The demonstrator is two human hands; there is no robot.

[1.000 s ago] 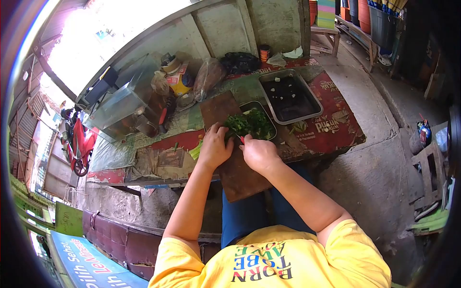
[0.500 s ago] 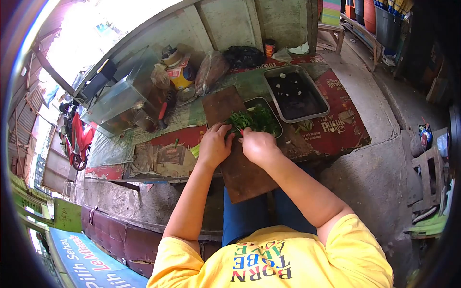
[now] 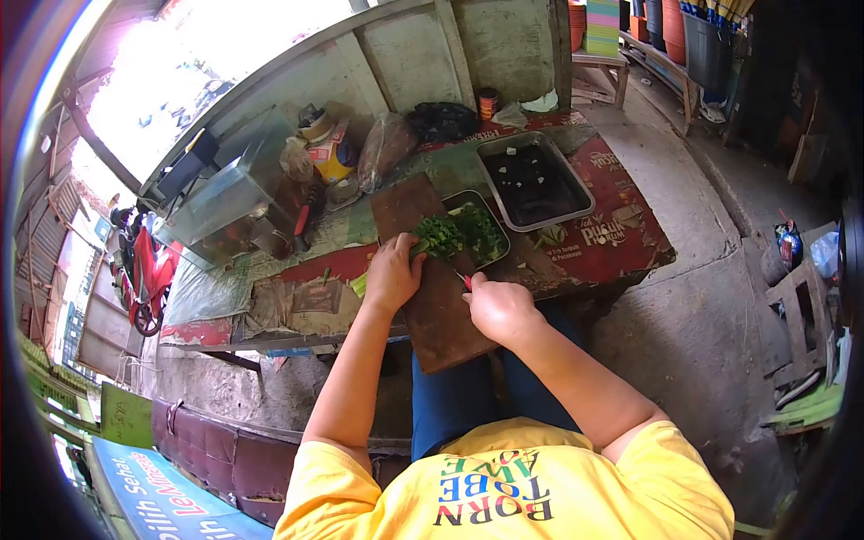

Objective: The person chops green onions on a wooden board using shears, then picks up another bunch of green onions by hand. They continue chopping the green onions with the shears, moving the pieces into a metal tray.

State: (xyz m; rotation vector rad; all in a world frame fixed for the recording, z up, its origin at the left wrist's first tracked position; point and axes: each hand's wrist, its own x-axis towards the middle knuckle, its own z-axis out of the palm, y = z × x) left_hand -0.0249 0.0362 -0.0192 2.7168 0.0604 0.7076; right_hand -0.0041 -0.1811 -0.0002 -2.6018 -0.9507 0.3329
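A brown wooden cutting board [image 3: 445, 324] lies at a slant, its near end over my lap. My left hand [image 3: 394, 273] is closed around a bunch of leafy greens at the board's left edge. Pale green stems [image 3: 360, 285] stick out to the left of that hand, while chopped green leaves [image 3: 439, 236] are heaped beyond its fingers. My right hand [image 3: 506, 310] grips a small knife [image 3: 467, 282] by its red handle, apart from the leaves. Part of the blade shows over the board. Just beyond, a metal tray [image 3: 507, 243] holds more chopped greens.
A larger metal tray [image 3: 580, 209] with dark contents and white bits stands at the back right. Toward the back left are a glass case [image 3: 211, 216], a red-handled tool [image 3: 302, 219] and several plastic bags. A wall [image 3: 405, 63] bounds the table's far side.
My right hand has drawn the knife back to the right and toward me, away from my left hand. More of the chopped leaves shows on the board. The whole view has shifted slightly.
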